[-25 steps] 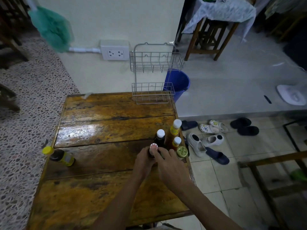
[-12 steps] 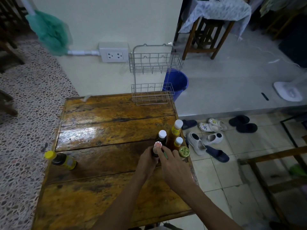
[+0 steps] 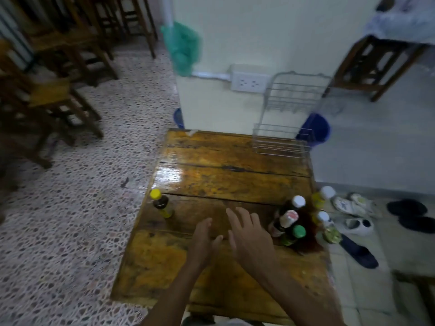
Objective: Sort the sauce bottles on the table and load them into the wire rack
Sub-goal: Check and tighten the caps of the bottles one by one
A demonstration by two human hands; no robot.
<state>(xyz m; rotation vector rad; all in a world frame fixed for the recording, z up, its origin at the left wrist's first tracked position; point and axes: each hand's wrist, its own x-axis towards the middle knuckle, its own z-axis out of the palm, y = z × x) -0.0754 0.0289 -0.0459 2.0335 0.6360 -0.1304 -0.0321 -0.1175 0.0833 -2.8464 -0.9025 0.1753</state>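
Several sauce bottles stand in a cluster at the right edge of the wooden table, with white, green and gold caps. A lone yellow-capped bottle stands near the left edge. The two-tier wire rack stands at the table's far right, against the wall, with nothing in it. My left hand and my right hand hover over the table's middle, left of the cluster, fingers spread and holding nothing.
A wall socket and a green bag hang on the wall behind the table. A blue bucket sits behind the rack. Shoes and sandals lie on the floor at right. Wooden chairs stand at left.
Both hands have let go of the bottle cluster and moved left, fingers now spread. The view has swung left, so the yellow-capped bottle sits nearer the middle.
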